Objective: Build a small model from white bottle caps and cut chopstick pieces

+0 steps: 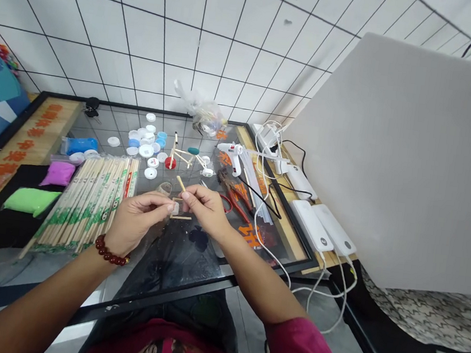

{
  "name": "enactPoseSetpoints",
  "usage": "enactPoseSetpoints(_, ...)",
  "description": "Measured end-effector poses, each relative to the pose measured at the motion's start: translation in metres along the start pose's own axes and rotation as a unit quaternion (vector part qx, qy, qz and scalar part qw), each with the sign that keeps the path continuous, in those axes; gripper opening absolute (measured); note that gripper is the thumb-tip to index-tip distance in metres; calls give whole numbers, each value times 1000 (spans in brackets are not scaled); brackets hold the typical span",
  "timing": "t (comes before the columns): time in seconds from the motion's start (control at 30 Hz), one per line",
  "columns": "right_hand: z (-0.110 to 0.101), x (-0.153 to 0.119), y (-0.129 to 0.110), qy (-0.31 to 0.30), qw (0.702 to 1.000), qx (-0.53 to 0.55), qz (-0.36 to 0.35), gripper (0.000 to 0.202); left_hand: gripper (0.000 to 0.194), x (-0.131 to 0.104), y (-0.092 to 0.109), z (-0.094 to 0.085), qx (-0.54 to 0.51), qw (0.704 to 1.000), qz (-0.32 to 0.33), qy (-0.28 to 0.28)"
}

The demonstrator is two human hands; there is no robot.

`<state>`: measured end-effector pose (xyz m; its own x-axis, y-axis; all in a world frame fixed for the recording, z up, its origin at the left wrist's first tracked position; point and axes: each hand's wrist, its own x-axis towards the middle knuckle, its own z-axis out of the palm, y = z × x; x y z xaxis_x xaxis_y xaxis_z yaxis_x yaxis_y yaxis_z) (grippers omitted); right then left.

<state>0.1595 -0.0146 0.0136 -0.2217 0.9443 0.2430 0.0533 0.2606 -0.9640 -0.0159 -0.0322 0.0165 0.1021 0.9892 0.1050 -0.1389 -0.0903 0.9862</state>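
Note:
Over the glass tabletop my two hands are close together. My right hand [203, 210] is closed in a pinch on a short wooden stick [181, 183], which tilts up and to the left. My left hand [138, 219] is closed, thumb against fingers, at a small whitish piece [176, 208] whose kind I cannot make out. Just below the fingertips lies another short wooden stick [181, 218]. Behind the hands stands a small model bicycle [183, 157] of sticks, with a red cap [170, 163] as one wheel and a dark green piece on top.
Wrapped chopsticks [85, 197] lie left, near green clay [31, 201], purple clay [58, 174] and blue clay [82, 146]. Bottle caps [146, 150] spread behind. Right are a glue gun [233, 156], red-handled pliers [235, 194], glue sticks [256, 182], cables and white power banks [310, 226].

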Motion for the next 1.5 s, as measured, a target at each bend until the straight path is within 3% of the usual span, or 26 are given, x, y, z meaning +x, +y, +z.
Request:
enactPoseSetpoints(0.17,-1,1,2,28,999,33,5,45,18,-5,6,0,-47,991,-44,-117)
enactPoseSetpoints(0.27,-1,1,2,26,998,44,23,47,47,-6,7,0,-78,984,-55,-149)
enactPoseSetpoints(0.33,-1,0,2,21,999,39,24,49,48,-5,7,1,-76,988,-50,-123)
enactPoseSetpoints(0.43,-1,-1,3,-5,999,32,11,48,21,-1,5,1,-65,996,-56,-26)
enactPoseSetpoints(0.6,0,-5,-1,-75,997,-29,-17,47,32,5,3,-2,-95,993,-34,55)
enactPoseSetpoints(0.77,3,-7,-6,-117,985,-113,-57,51,23,5,3,-5,-62,997,-5,54)
enactPoseSetpoints(0.93,3,-7,-2,-134,986,-80,-55,52,23,8,11,-9,-132,990,-57,-6)
enactPoseSetpoints(1.07,0,-5,0,-79,995,-42,-39,50,20,8,13,-10,-107,994,-35,5)
enactPoseSetpoints(1.2,-4,-2,1,16,995,-62,-70,38,14,5,9,-11,74,993,64,72)
enactPoseSetpoints(1.3,-5,-1,2,45,990,-82,-108,29,14,2,7,-11,149,980,107,76)
enactPoseSetpoints(1.5,-5,-2,2,31,987,-98,-124,24,19,4,11,-9,49,996,36,63)
